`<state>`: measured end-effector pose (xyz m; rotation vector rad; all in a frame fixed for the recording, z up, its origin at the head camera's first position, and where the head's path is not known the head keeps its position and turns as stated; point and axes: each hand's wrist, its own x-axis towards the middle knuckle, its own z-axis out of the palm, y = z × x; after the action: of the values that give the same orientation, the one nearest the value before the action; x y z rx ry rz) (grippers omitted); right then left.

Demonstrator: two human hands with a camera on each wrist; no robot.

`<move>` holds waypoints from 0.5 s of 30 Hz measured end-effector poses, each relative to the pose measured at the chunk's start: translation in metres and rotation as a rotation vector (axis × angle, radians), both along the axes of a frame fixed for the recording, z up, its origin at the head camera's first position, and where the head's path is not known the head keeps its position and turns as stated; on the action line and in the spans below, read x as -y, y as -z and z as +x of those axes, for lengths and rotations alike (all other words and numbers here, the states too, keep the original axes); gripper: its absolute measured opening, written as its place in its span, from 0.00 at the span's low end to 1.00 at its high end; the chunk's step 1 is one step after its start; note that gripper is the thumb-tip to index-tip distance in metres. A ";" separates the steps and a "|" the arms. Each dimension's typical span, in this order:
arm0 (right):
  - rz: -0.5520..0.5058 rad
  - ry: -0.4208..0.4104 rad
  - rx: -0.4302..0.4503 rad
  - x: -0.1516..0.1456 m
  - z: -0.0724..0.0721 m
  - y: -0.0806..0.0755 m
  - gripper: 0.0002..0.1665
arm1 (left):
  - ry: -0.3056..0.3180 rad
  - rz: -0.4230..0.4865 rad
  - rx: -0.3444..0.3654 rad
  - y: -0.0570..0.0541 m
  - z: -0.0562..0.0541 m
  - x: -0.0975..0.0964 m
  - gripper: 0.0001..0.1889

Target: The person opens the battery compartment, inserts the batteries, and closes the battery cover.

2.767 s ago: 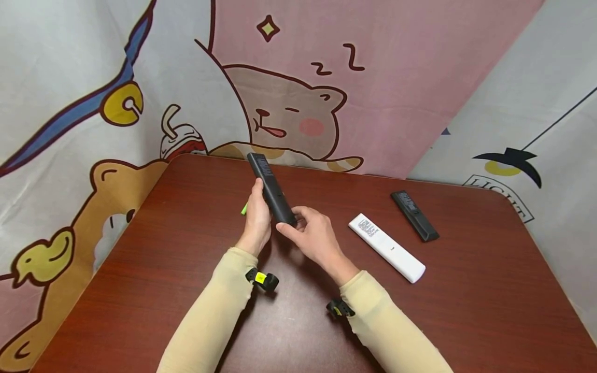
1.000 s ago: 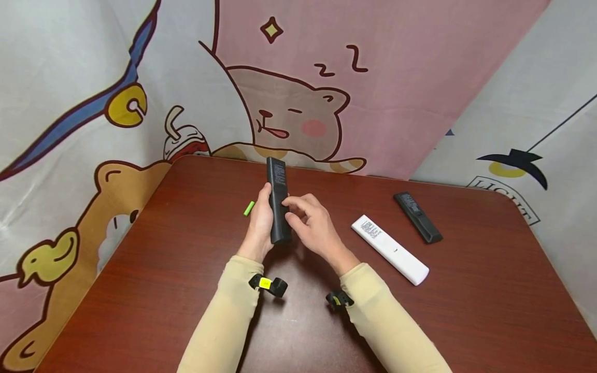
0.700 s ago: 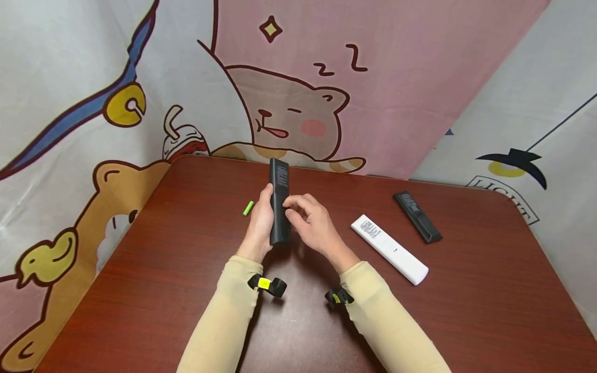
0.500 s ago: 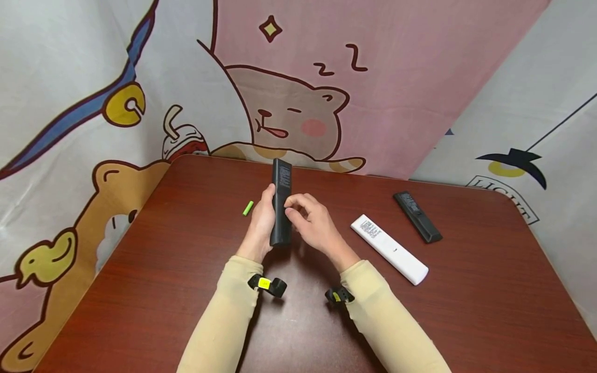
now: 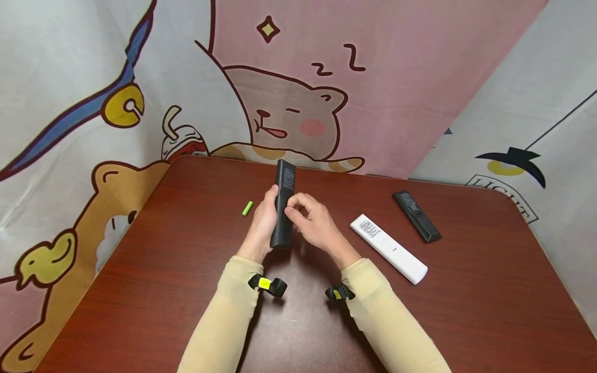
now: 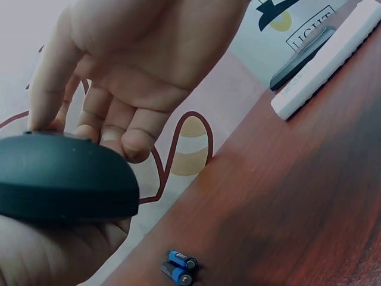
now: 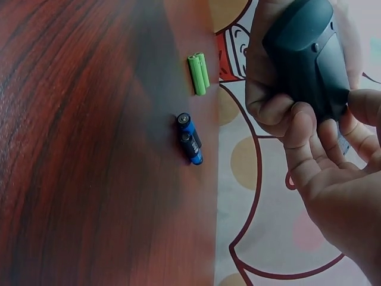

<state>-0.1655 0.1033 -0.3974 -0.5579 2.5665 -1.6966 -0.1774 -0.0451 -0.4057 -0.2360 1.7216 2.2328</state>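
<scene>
The remote point(image 5: 282, 204) has swung its top end to the right since the earliest head frame, and the right hand point(image 5: 316, 221) has gone from its near end up to mid-length. From my end, the left hand point(image 5: 263, 226) is wrapped round it, up off the table point(image 5: 140, 285). Right fingertips are narrow, bent against its side; can't tell if they're pinching or just pressing. Looks like fiddly work on the back, so imo I want a firm left grip and small, even right-hand pressure, no twisting. Green cells point(image 7: 195, 77) lie left of the left fingers, blue cells point(image 7: 189, 140) near those. White remote point(image 5: 389, 249) is right of the right fingers, other remote point(image 5: 416, 216) further past.
</scene>
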 end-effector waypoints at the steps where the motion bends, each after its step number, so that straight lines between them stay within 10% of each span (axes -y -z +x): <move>1: -0.004 -0.004 0.010 -0.001 0.000 0.000 0.02 | 0.000 0.001 0.002 0.000 0.000 0.000 0.33; 15: -0.127 -0.030 0.020 -0.009 0.000 -0.001 0.08 | -0.016 0.075 -0.011 0.001 -0.005 0.005 0.34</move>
<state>-0.1659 0.1122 -0.3961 -0.5775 2.4377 -1.8548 -0.1819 -0.0504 -0.4071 -0.2216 1.6437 2.3089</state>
